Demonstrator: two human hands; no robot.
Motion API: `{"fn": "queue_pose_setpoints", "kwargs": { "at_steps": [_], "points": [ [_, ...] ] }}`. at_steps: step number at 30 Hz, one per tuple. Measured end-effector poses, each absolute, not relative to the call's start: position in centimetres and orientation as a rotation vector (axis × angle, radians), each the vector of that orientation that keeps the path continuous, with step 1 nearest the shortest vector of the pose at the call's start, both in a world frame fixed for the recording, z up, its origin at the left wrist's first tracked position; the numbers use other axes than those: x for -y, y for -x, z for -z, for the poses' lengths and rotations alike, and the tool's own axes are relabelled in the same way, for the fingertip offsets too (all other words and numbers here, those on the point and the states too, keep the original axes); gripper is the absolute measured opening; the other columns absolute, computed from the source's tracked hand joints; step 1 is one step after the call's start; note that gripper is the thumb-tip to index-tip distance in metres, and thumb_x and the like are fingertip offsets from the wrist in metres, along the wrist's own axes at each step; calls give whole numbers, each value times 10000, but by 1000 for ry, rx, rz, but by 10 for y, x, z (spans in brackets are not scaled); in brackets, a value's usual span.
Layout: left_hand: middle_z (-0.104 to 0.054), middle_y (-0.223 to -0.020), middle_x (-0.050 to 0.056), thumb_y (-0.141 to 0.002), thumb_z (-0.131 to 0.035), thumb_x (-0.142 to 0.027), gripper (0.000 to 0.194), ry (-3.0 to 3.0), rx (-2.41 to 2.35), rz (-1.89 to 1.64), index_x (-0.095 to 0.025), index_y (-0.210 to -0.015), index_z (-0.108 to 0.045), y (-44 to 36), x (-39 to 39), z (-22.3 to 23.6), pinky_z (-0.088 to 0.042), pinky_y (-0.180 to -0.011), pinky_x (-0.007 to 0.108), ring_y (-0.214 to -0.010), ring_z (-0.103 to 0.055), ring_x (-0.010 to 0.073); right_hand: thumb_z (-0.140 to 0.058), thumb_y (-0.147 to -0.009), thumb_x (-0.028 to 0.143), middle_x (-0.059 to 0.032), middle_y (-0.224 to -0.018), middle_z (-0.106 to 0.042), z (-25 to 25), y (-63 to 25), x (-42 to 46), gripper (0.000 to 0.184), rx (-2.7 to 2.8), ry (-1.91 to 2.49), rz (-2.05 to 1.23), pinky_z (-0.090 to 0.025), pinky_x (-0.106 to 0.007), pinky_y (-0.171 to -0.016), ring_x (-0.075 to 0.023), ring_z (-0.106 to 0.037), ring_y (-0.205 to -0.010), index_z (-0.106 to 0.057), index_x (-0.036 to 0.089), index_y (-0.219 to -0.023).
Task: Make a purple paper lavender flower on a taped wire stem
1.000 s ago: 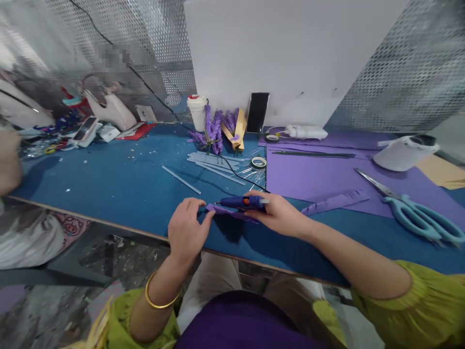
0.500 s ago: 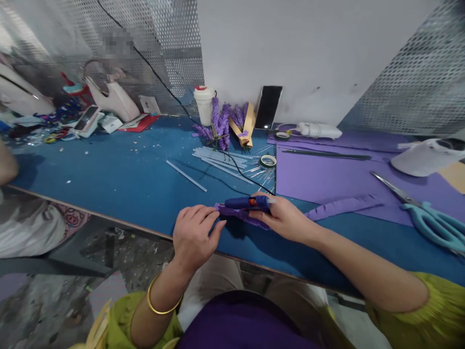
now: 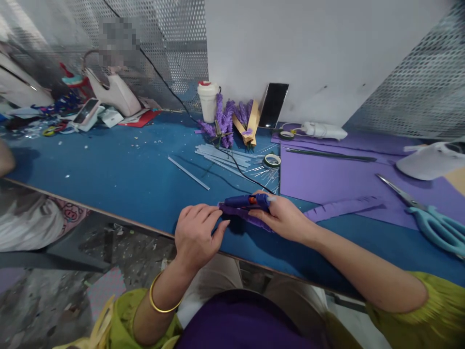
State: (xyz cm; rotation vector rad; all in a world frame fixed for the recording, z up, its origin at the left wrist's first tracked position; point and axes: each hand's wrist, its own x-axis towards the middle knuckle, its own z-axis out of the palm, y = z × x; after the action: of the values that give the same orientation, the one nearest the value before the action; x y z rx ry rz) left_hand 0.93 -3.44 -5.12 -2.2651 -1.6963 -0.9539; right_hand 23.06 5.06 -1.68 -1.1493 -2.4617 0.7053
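Note:
My right hand (image 3: 285,219) is wrapped round a blue glue gun (image 3: 238,200), whose nozzle points left toward my left hand. Under the gun runs a ruffled purple paper strip (image 3: 336,209), which passes beneath my right hand and trails off to the right. At the strip's left end, my left hand (image 3: 198,235) is closed on it, with fingers bent and the thumb below. The gun's tip is close to that end; whether it touches the paper I cannot tell. A black cord (image 3: 250,179) crosses the table behind the gun.
Glue sticks (image 3: 225,157), thin wires and a tape roll (image 3: 272,160) lie behind my hands. Purple flowers (image 3: 225,118), a white cup (image 3: 208,102) and a phone (image 3: 273,105) stand farther back. Scissors (image 3: 417,206) rest on purple sheets (image 3: 327,177) at right. Another person's arm (image 3: 5,157) shows at left.
The head view has shifted slightly, so the table things appear a little to the right. Both hands keep nearly the same hold on the glue gun and the strip.

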Motion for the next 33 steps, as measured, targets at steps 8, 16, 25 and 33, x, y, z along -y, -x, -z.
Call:
{"fn": "queue_pose_setpoints", "kwargs": {
  "at_steps": [8,16,25,33],
  "points": [
    [-761,-983,35,-887,-639,-314,157,2226,1630,1011,-202,-969,-712,-9,32,52,-413,-856,395,-941,-663,228,-458,-959,406,-49,-832,-659,16,-232,-51,239,2491,1129,-720,-387,-264,-598,-169,-589,-667,-565,199,-908],
    [-763,-976,34,-890,-638,-322,158,2220,1630,1010,-205,-966,-712,-10,32,52,-411,-845,395,-923,-666,225,-473,-955,411,-52,-851,-662,15,-235,-51,239,2520,1117,-667,-361,-257,-568,-153,-565,-629,-566,197,-903],
    [-753,-968,41,-914,-604,-338,199,2237,1670,965,-201,-1015,-707,-9,32,51,-404,-841,395,-918,-657,224,-501,-945,386,-34,-791,-657,9,-242,-50,251,2540,1083,-636,-303,-247,-500,-115,-499,-539,-581,195,-801],
    [-752,-941,38,-906,-619,-345,206,2264,1636,921,-208,-1020,-721,-10,31,49,-401,-844,402,-912,-659,221,-492,-953,383,-41,-799,-661,10,-241,-50,240,2553,1078,-604,-347,-254,-540,-136,-554,-586,-585,196,-834]
  ]
}}
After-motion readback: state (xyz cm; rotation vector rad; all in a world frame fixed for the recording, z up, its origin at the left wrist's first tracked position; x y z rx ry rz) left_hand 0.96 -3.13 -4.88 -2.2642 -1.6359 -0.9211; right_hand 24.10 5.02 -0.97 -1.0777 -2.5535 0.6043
